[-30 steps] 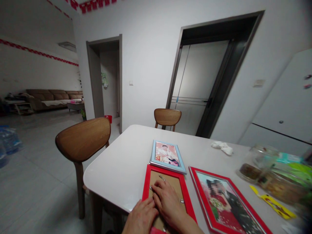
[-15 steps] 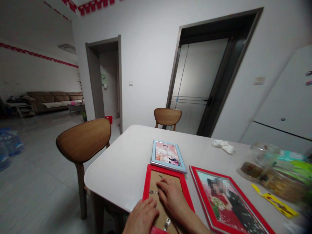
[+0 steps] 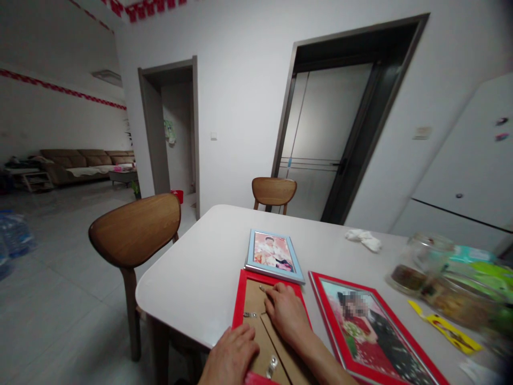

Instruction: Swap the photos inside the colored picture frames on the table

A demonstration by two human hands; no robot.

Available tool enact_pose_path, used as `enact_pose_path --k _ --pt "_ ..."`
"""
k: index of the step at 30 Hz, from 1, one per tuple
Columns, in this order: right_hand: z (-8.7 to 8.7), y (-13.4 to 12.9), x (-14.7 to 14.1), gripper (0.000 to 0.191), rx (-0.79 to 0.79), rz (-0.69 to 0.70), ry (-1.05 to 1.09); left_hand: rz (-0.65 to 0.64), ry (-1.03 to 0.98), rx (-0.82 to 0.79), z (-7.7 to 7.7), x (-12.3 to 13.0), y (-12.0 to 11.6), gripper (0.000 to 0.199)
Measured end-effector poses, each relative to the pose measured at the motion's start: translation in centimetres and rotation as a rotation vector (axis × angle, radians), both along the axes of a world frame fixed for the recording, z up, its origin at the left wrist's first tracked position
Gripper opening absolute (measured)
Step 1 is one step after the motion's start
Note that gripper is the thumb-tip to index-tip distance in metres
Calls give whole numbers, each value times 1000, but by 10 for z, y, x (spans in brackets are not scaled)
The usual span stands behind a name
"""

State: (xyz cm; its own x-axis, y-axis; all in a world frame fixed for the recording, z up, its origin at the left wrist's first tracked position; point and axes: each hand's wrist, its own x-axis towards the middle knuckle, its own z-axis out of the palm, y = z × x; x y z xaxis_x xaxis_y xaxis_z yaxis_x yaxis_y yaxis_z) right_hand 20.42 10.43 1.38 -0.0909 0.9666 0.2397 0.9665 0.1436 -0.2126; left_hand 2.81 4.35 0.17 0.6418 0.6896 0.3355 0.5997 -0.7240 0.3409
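A red picture frame lies face down on the table, its brown backing board up. Small metal clips sit around the board, one metal clip near the bottom and another clip on the left. A stand leg is attached to the board. My left hand is bent over the frame's left edge, gripping it. My right hand lies across the board with fingers bent together, fingertips at the top clip. Its palm hides part of the board and the right side.
A light blue picture frame lies just beyond, and a larger red-framed photo to the right. Glass jars, a yellow wrapper and a crumpled tissue lie farther right. Wooden chairs stand by the table.
My right hand has shifted up along the board, its fingertips coming to the top clip and uncovering more of the stand leg. My left hand keeps its place on the frame.
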Motion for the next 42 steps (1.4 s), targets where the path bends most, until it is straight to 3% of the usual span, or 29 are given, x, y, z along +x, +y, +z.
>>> enact_pose_path --k 11,24,36,42 --pt "2 -9 6 29 -4 99 43 -8 -13 23 -2 0 -2 59" --pt "-3 -4 -4 33 10 -60 -111 36 -22 -30 0 3 -5 69" --pt "-5 30 0 26 -47 -198 96 29 4 -138 0 2 -9 59" --pt "-7 39 7 25 -28 -258 206 106 7 -198 -3 3 -4 77"
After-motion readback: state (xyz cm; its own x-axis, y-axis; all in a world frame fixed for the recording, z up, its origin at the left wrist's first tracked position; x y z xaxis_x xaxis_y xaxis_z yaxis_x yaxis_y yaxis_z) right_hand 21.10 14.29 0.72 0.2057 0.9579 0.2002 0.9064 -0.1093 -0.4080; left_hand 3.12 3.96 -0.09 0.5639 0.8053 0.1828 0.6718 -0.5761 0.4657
